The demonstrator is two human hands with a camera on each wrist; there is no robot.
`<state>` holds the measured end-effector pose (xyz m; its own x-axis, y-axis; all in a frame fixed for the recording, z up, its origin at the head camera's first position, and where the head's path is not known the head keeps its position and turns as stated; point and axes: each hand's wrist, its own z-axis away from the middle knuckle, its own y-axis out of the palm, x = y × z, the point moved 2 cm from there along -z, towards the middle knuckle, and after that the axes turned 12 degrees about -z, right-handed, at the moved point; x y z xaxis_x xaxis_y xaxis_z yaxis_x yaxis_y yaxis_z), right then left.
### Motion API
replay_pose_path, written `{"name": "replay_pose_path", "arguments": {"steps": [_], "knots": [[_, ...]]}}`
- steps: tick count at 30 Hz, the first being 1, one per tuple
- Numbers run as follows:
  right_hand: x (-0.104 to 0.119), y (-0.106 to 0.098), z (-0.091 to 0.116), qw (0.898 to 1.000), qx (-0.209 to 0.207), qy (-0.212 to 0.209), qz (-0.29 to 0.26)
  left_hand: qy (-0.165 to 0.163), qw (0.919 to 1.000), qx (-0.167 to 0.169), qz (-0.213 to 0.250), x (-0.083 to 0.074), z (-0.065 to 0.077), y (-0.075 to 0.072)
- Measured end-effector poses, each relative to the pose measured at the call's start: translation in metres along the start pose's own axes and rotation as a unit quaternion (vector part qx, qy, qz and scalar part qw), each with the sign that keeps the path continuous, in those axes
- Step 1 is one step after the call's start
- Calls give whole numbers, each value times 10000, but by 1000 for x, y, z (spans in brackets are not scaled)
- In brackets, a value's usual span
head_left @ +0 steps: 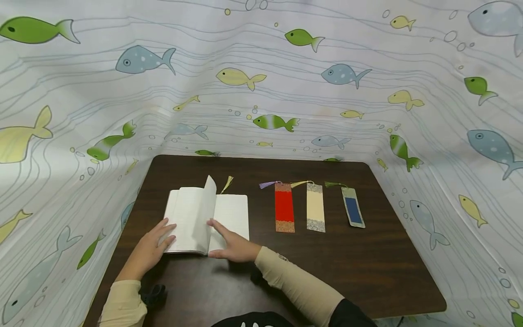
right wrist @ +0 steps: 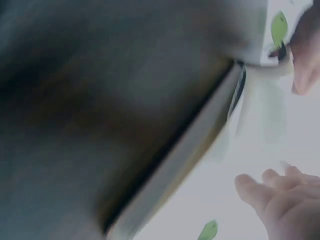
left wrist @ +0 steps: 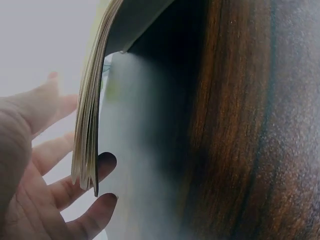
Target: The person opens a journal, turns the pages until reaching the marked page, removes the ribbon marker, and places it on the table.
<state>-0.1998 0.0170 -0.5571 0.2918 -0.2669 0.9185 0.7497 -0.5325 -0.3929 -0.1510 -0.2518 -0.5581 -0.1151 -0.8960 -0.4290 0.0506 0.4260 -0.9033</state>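
Observation:
An open notebook (head_left: 188, 218) with white pages lies on the left part of the table, one leaf (head_left: 209, 204) standing up near the middle. My left hand (head_left: 149, 247) rests on its left edge, fingers spread over the page margin. In the left wrist view, the page edges (left wrist: 87, 125) hang close beside that hand (left wrist: 45, 185). On the lower right page lies my right hand (head_left: 234, 245), thumb and forefinger apart, its fingertips by the raised leaf. A yellow-green tassel (head_left: 228, 184) sticks out above the notebook's top edge. The right wrist view is blurred.
Right of the notebook lie three tasselled bookmarks: a red one (head_left: 284, 206), a cream one (head_left: 315, 206) and a grey one with a blue panel (head_left: 353, 209). The dark wooden table (head_left: 327, 272) is enclosed by a fish-patterned cloth (head_left: 261, 50).

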Motion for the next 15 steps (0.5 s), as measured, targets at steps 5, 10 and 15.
{"name": "replay_pose_path", "arguments": {"steps": [5, 10, 15], "knots": [[2, 21, -9, 9878, 549, -287, 1425, -227, 9991, -215, 279, 0, 2, -1], [1, 30, -13, 9741, 862, -332, 2065, -497, 9961, -437, 582, 2, 2, -3], [-1, 30, -14, 9681, 955, -437, 2276, -245, 9979, -565, 198, 2, 0, -2]]}}
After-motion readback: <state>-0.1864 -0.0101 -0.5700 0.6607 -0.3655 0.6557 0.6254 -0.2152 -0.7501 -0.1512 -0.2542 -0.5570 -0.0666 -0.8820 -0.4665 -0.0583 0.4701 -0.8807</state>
